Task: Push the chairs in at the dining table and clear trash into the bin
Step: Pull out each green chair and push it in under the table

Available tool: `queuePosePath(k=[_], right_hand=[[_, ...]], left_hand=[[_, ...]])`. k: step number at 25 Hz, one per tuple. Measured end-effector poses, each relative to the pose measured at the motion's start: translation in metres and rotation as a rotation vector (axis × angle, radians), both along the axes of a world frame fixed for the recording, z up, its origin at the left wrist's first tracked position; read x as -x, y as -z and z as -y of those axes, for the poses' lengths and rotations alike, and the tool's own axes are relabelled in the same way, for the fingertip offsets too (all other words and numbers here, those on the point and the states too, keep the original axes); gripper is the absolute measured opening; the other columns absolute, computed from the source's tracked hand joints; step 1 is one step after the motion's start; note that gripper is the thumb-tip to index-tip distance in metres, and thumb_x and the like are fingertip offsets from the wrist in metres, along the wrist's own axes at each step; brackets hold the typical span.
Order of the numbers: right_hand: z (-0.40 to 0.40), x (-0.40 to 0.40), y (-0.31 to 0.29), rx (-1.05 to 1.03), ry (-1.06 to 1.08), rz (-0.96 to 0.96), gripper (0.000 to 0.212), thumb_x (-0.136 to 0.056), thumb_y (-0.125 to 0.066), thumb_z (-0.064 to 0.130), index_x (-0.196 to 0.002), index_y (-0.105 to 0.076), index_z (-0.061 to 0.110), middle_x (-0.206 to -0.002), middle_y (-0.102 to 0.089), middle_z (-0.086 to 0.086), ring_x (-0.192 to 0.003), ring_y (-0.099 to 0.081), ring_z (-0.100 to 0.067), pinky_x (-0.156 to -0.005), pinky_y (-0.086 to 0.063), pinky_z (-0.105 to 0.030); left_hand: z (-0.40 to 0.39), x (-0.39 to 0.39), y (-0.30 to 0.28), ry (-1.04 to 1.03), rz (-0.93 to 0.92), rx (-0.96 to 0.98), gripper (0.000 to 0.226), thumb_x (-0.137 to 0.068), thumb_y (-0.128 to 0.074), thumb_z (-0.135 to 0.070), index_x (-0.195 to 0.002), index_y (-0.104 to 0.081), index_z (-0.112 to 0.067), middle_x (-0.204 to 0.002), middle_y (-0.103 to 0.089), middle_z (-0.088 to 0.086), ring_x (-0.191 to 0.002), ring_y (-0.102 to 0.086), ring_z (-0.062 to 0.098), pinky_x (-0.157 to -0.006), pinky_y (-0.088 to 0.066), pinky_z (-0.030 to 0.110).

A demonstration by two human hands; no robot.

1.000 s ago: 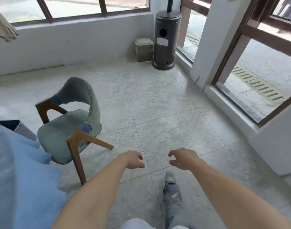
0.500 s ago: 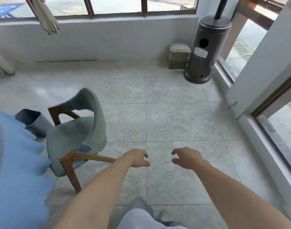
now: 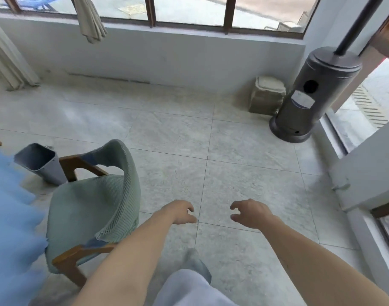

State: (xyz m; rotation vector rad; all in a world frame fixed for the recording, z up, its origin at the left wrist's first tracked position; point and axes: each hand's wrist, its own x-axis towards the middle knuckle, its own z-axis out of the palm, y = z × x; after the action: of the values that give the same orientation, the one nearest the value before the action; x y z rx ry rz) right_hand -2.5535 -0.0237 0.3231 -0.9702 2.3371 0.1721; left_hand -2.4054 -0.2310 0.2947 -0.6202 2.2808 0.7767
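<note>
A wooden chair (image 3: 89, 208) with a pale green knitted cover stands at the lower left, its seat facing the blue-covered table (image 3: 10, 217) at the left edge. Behind the chair a grey bin (image 3: 40, 162) stands on the floor, tilted in this view. My left hand (image 3: 180, 212) hovers just right of the chair's backrest, not touching it, fingers loosely curled and holding nothing. My right hand (image 3: 249, 212) hangs level with it further right, also curled and holding nothing. No trash is visible.
A tall dark patio heater (image 3: 308, 96) stands in the far right corner beside a beige block (image 3: 266, 96). A low wall with windows runs along the back; a white pillar (image 3: 370, 168) and glass doors line the right. Curtains hang at left.
My view has swung left and moved forward, so the chair and bin appear closer and the heater sits further right. Both hands keep the same curled pose in front of me.
</note>
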Motion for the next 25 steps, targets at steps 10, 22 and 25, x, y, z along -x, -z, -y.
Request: queuePosePath(k=[10, 22, 25], right_hand=[[0.184, 0.138, -0.005, 0.023, -0.197, -0.019, 0.041, -0.096, -0.050, 0.050, -0.135, -0.051, 0.039, -0.131, -0.061, 0.004, -0.116, -0.059, -0.019, -0.091, -0.048, -0.033], [0.451, 0.239, 0.014, 0.036, -0.843, 0.049, 0.041, -0.096, -0.050, 0.047, -0.136, -0.051, 0.037, -0.130, -0.061, 0.004, -0.118, -0.059, -0.019, -0.092, -0.049, -0.034], [0.503, 0.259, 0.008, 0.033, -1.009, 0.041, 0.042, -0.095, -0.050, 0.047, -0.136, -0.051, 0.038, -0.132, -0.060, 0.004, -0.118, -0.058, -0.018, -0.092, -0.049, -0.034]], left_hand=[[0.150, 0.108, -0.001, -0.143, -0.006, 0.001, 0.059, -0.089, -0.060, -0.052, -0.141, -0.049, -0.025, -0.141, -0.052, 0.000, -0.124, -0.052, 0.020, -0.100, -0.045, 0.034], [0.278, 0.122, 0.025, -0.812, 0.061, 0.043, 0.061, -0.087, -0.061, -0.053, -0.140, -0.051, -0.025, -0.145, -0.049, 0.000, -0.128, -0.050, 0.022, -0.105, -0.043, 0.035], [0.282, 0.136, 0.018, -0.997, 0.045, 0.028, 0.058, -0.089, -0.060, -0.050, -0.140, -0.052, -0.023, -0.143, -0.051, 0.000, -0.128, -0.050, 0.021, -0.104, -0.042, 0.033]])
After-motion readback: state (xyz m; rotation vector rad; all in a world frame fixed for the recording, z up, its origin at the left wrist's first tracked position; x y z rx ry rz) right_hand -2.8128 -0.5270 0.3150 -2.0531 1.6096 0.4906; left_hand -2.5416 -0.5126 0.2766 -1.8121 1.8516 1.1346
